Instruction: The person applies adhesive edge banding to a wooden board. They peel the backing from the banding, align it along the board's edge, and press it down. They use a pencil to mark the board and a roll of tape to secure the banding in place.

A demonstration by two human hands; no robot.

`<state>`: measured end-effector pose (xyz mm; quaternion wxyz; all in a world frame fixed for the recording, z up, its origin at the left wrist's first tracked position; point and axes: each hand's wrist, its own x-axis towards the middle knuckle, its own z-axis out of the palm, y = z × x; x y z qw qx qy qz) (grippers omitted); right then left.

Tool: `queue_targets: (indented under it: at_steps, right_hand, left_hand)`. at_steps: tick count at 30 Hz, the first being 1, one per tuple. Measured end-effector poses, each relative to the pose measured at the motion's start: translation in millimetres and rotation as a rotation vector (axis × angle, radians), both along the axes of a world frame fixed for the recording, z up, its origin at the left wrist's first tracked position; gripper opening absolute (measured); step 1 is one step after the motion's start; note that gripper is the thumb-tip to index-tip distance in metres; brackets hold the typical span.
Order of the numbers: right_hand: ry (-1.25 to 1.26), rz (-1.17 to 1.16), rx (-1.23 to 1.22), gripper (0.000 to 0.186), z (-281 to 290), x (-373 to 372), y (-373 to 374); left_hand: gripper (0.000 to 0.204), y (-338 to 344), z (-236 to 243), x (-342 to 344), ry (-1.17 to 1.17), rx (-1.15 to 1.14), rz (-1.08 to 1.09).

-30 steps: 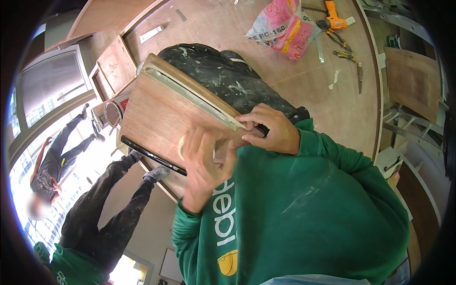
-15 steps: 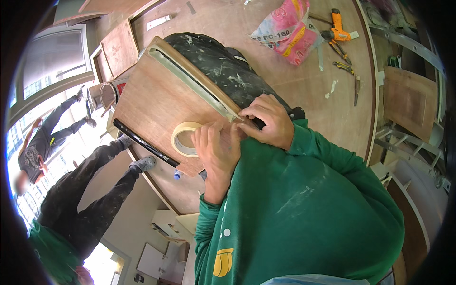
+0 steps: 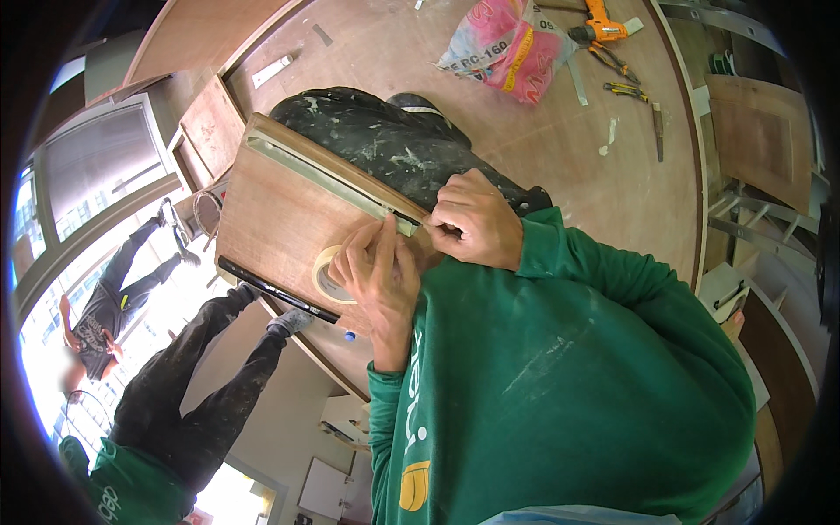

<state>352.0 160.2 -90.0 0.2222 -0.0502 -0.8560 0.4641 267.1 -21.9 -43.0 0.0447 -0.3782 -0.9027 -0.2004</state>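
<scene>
A wooden panel [image 3: 280, 206] rests across my lap, over paint-spattered black trousers [image 3: 350, 127]. Pale masking tape [image 3: 319, 179] runs along its upper edge, beside a narrow dark strip. My left hand [image 3: 376, 271] has its fingers stretched out, the index fingertip touching the tape near its right end. Partly behind that hand, a roll of masking tape [image 3: 325, 276] stands on the panel. At the panel's right corner my right hand [image 3: 477, 220] is closed in a pinch; what it holds, if anything, is hidden.
A black strip [image 3: 271, 290] lines the panel's lower edge. On the wooden floor lie a pink-and-white bag [image 3: 507, 52], an orange drill [image 3: 604, 22], pliers [image 3: 626, 90] and a thin tool [image 3: 657, 131]. Two other people stand at the left, one [image 3: 162, 394] close by.
My right hand has closed further and shifted slightly left. My left index finger now stretches onto the tape. The view has tilted a little, moving the surroundings.
</scene>
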Motion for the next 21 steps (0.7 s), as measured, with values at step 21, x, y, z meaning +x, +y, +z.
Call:
queue_targets:
  at_steps: [21]
  right_hand:
    - [-0.035, 0.078, 0.035, 0.016, 5, 4, 0]
  left_hand:
    - [0.026, 8, -6, 18, -0.069, 0.069, 0.077]
